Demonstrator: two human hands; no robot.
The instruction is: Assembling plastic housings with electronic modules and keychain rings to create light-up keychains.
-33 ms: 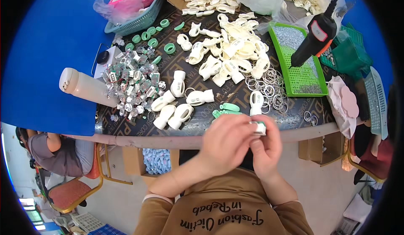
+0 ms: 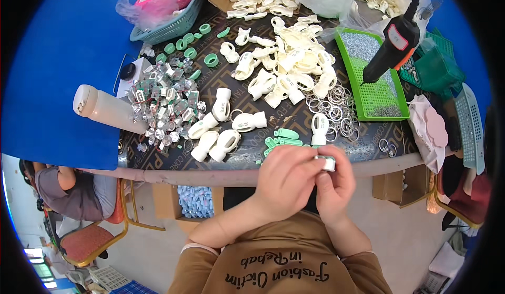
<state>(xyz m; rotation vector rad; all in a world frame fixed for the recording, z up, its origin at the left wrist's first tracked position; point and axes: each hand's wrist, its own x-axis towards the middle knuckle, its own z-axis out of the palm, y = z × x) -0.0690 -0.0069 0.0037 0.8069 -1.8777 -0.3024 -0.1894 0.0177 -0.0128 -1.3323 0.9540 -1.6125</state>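
Observation:
A small white piece with a green edge [image 2: 327,163] is pinched between my two hands, just past the near table edge. Fingers of my left hand [image 2: 284,181] are bent over its left side, and my right hand [image 2: 336,188] grips it from the right. Its underside is covered by the fingers. Just beyond them lie several green oval pieces [image 2: 284,136] and one cream plastic housing [image 2: 320,128] with an oval opening. More cream housings [image 2: 226,144] lie to the left, some with a metal ring.
Clear modules with green boards [image 2: 168,96] are piled at left beside a white bottle [image 2: 108,107]. Cream shells [image 2: 294,57] are heaped mid-table, near metal rings [image 2: 336,107]. A black electric screwdriver [image 2: 392,52] hangs over a green tray [image 2: 381,102] of screws. Green rings [image 2: 211,60] lie further back.
Both hands have shifted slightly to the right with the white and green piece still between them. Nothing else on the table has visibly moved.

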